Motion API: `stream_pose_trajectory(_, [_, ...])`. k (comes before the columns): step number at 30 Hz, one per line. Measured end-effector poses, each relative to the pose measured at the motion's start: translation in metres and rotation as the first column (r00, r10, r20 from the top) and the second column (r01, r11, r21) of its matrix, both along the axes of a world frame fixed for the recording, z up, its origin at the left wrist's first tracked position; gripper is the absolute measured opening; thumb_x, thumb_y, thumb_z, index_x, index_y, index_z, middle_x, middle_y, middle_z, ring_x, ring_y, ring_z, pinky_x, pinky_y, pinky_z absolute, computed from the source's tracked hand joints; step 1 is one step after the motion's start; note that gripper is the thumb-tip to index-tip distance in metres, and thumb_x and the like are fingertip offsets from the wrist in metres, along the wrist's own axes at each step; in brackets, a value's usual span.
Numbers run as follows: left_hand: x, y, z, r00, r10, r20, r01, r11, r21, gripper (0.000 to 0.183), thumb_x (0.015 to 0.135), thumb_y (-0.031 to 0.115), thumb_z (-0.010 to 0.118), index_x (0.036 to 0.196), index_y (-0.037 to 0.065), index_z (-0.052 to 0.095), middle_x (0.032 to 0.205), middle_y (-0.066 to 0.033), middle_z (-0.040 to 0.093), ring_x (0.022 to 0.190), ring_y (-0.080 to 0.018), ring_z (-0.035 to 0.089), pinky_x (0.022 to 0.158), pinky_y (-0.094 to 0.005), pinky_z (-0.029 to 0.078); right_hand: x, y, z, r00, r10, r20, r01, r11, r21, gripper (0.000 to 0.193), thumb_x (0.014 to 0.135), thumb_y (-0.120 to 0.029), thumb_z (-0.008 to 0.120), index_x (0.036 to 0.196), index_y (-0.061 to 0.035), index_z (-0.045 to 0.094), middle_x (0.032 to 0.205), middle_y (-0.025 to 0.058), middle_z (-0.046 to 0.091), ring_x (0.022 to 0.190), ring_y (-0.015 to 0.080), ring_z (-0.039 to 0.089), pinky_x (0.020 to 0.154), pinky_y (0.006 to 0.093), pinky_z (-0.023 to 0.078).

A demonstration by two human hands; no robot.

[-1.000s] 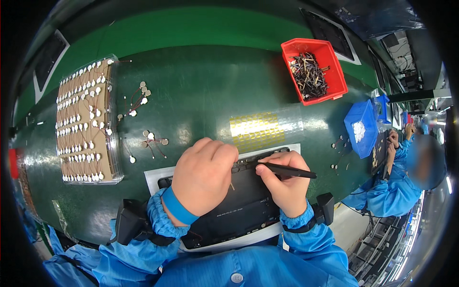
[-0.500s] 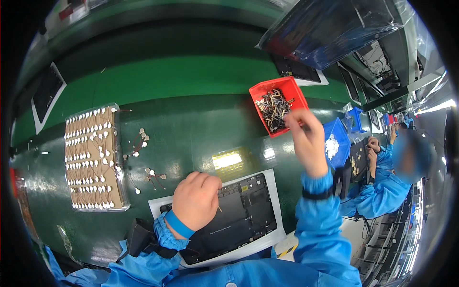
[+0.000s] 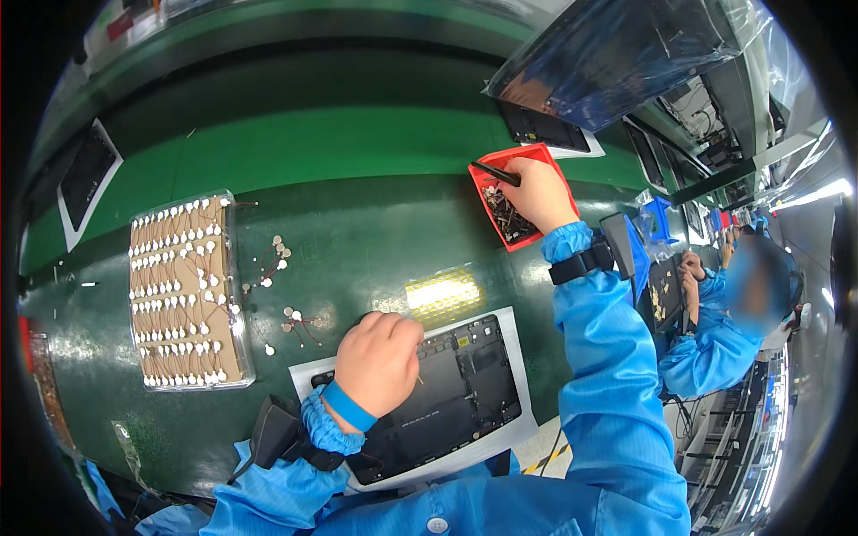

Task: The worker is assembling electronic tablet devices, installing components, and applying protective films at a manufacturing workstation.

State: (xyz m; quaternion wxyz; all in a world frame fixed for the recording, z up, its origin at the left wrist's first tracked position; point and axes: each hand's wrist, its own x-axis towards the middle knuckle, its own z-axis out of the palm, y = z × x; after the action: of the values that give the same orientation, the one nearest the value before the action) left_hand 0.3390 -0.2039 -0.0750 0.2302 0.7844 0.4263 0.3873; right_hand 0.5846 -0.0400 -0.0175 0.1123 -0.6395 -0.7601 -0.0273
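My left hand (image 3: 380,362) is curled over the upper left part of a black device housing (image 3: 447,420), which looks like a tablet or laptop shell on a white sheet (image 3: 523,375). Its fingers are closed, and what they pinch is hidden. A short thin yellowish piece (image 3: 420,379) shows just beside them. My right hand (image 3: 541,196) is over the red bin (image 3: 480,192), closed on a slim black pen-shaped tool (image 3: 497,172) whose end points up and left. Small dark and brass-coloured parts (image 3: 507,219) fill the bin; my fingertips are hidden from view.
On the left a clear tray (image 3: 192,304) holds rows of small white discs with brown wires. Several loose wired discs (image 3: 299,320) lie beside it. Blue bins (image 3: 660,219) and a co-worker (image 3: 724,330) are at the right. A plastic-wrapped panel (image 3: 617,62) hangs over the far right.
My right hand has moved up and left into the red bin, and the black tool now shows in it. My left hand stays at the housing's upper left; the view has shifted slightly.
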Motion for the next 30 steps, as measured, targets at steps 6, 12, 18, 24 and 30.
stream_pose_trajectory(6, [0.002, -0.001, -0.001, 1.000, -0.007, -0.010, 0.007, 1.000, 0.001, 0.013, 0.065, 0.000, 0.058, 0.075, 0.006, 0.052, 0.073, -0.0101, 0.053, 0.072, -0.0310, 0.052, 0.062, -0.0400, 0.042, 0.030, -0.007, 0.008, 0.822, 0.033, -0.569, 0.024, 0.995, 0.093, 0.012, 0.079, -0.010, 0.059, 0.089, -0.0033, 0.057, 0.073, 0.0128, 0.063, 0.055, 0.0198, 0.056, 0.053, 0.0304, 0.043])
stream_pose_trajectory(12, [0.001, -0.003, -0.005, 1.000, 0.004, -0.006, -0.004, 1.000, 0.009, 0.013, 0.064, 0.001, 0.058, 0.075, 0.006, 0.052, 0.074, -0.0101, 0.054, 0.073, -0.0313, 0.052, 0.062, -0.0403, 0.043, 0.023, -0.063, 0.050, 0.175, -0.169, -0.970, -0.152, 0.969, -0.196, 0.010, 0.084, -0.009, 0.053, 0.093, -0.0055, 0.050, 0.077, 0.0100, 0.063, 0.045, 0.0054, 0.040, 0.044, 0.0196, 0.033])
stream_pose_trajectory(18, [0.001, -0.003, -0.002, 1.000, 0.000, -0.015, 0.000, 1.000, 0.014, 0.014, 0.064, 0.000, 0.058, 0.075, 0.006, 0.052, 0.073, -0.0103, 0.053, 0.072, -0.0310, 0.052, 0.062, -0.0405, 0.042, 0.006, -0.142, 0.036, 0.215, -0.213, -0.953, -0.201, 0.945, -0.257, 0.014, 0.079, -0.003, 0.053, 0.093, -0.0048, 0.050, 0.078, 0.0086, 0.061, 0.060, 0.0070, 0.051, 0.051, 0.0192, 0.037])
stream_pose_trajectory(24, [0.003, -0.002, -0.003, 0.999, -0.006, -0.044, 0.006, 1.000, 0.011, 0.014, 0.065, 0.000, 0.057, 0.076, 0.006, 0.052, 0.074, -0.0102, 0.053, 0.074, -0.0308, 0.052, 0.063, -0.0401, 0.042, -0.002, -0.169, 0.000, 0.552, -0.314, -0.773, -0.236, 0.830, -0.505, 0.010, 0.080, -0.002, 0.056, 0.089, 0.0017, 0.060, 0.078, 0.0045, 0.061, 0.073, 0.0108, 0.058, 0.067, 0.0234, 0.045])
stream_pose_trajectory(30, [0.001, -0.004, -0.002, 0.998, 0.001, -0.057, -0.002, 1.000, -0.002, 0.013, 0.066, 0.001, 0.057, 0.076, 0.005, 0.052, 0.075, -0.0102, 0.053, 0.075, -0.0308, 0.052, 0.064, -0.0400, 0.043, -0.003, -0.159, -0.023, 0.743, -0.189, -0.642, -0.144, 0.892, -0.429, 0.016, 0.076, -0.006, 0.062, 0.090, 0.0011, 0.062, 0.075, 0.0062, 0.061, 0.071, 0.0115, 0.057, 0.066, 0.0257, 0.045])
